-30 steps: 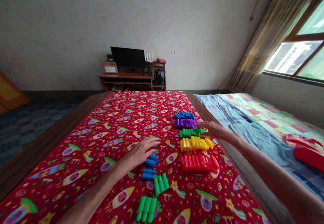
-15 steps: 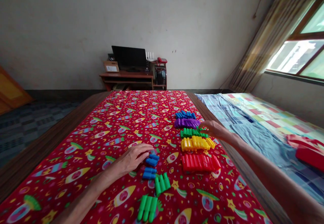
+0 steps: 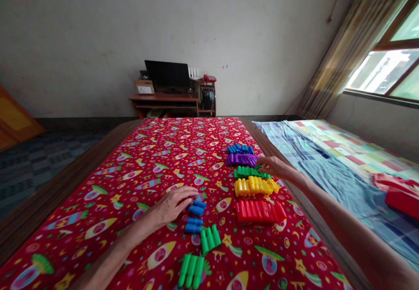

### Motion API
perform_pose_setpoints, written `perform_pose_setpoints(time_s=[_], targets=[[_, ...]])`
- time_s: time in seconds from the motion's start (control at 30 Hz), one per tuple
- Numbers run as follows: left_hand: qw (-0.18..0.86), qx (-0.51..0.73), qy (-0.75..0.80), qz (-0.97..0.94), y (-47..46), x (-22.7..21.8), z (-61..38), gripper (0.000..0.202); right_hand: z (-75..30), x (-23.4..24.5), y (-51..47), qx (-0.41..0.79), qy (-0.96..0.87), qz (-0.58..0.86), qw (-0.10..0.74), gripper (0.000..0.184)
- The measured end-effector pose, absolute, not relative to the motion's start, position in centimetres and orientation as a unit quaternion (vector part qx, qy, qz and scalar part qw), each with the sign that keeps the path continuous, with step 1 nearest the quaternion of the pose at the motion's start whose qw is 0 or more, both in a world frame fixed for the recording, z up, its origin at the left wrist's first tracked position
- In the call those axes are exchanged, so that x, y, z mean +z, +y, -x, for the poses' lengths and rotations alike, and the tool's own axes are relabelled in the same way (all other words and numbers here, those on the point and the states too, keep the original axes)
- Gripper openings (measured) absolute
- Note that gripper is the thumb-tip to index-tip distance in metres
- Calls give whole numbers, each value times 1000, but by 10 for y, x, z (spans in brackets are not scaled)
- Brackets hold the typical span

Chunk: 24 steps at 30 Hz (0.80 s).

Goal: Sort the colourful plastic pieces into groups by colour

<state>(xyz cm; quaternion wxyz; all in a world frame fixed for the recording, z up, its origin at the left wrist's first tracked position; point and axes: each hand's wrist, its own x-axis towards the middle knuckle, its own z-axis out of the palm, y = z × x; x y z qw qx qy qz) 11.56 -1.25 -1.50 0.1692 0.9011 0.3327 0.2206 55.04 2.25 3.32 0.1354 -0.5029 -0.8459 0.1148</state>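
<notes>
The right hand's [image 3: 275, 167] fingers are hanging bent over the right end of the green row [image 3: 246, 172], the purple row [image 3: 240, 160] lying just left of them, the yellow row [image 3: 253, 186] nearer me. The left hand's [image 3: 172, 205] are curving beside blue blocks [image 3: 197, 210]. I can't tell whether either is gripping.

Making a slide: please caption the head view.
Right hand at a green block row, left hand beside blue blocks, on a rocket-print tablecloth.

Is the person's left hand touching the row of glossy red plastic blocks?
Apart. The head view shows red patterned cloth, including a printed yellow rocket, between the left hand and the row of glossy red plastic blocks.
</notes>
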Motion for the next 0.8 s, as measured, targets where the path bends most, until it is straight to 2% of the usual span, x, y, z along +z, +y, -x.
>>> perform_pose_setpoints(time_s=[0.13, 0.33, 0.57, 0.8], targets=[[170, 225, 328, -902, -13, -16, -115, 31, -552, 31, 23, 123, -847, 491, 161, 18], [169, 223, 328, -902, -13, -16, -115, 31, -537, 45, 10, 116, -843, 482, 209, 29], [167, 219, 321, -906, -12, -17, -114, 32, -506, 53, 22, 139, -880, 423, 166, 20], [169, 227, 317, -905, -9, -21, -113, 31, -507, 51, 27, 183, -871, 420, 175, 29]])
